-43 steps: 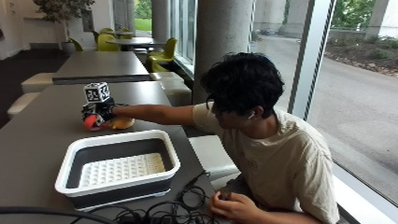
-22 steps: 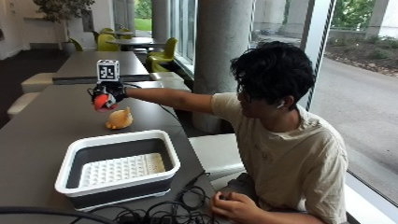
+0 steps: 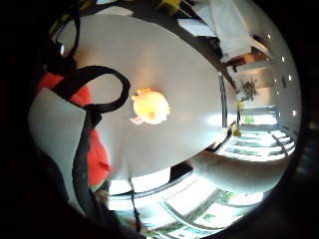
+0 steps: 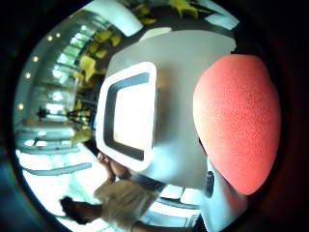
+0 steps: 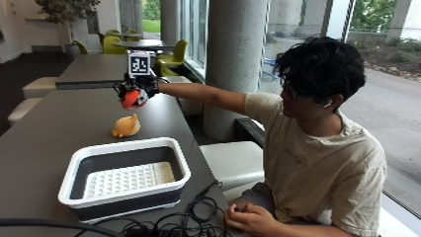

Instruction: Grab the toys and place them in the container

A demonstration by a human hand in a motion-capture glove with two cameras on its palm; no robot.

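Above the far part of the bench (image 5: 59,123), the gloved right hand (image 5: 137,92) is raised at the end of an outstretched arm, with its fingers curled round a red toy (image 5: 130,98). The toy is clear of the bench surface. In the thumb-side palm view the red toy (image 4: 236,121) fills much of the frame next to the palm, which agrees with a held object. In the little-finger-side palm view only a red edge of it (image 3: 94,149) shows behind the glove straps.

The container (image 5: 125,175) is a white-rimmed tub with a dark wall and a perforated white floor. It stands on the bench nearer to the person than the hand does, and it holds no toy. From the hand, the container lies back toward the person's body and lower down. The thumb-side palm view shows the container (image 4: 128,116) well apart from the red toy and off to the side of the palm, not beneath it. The judgement is that the hand must travel toward the person before release.

A yellow toy (image 5: 125,126) rests on the bench between the hand and the container, just beyond the container's far rim. The little-finger-side palm view places the yellow toy (image 3: 149,106) almost directly under the palm. It is untouched and lies along the carry path, so the red toy should pass over it with clearance.

The bare left hand (image 5: 253,219) rests low near the person's lap and takes no part.
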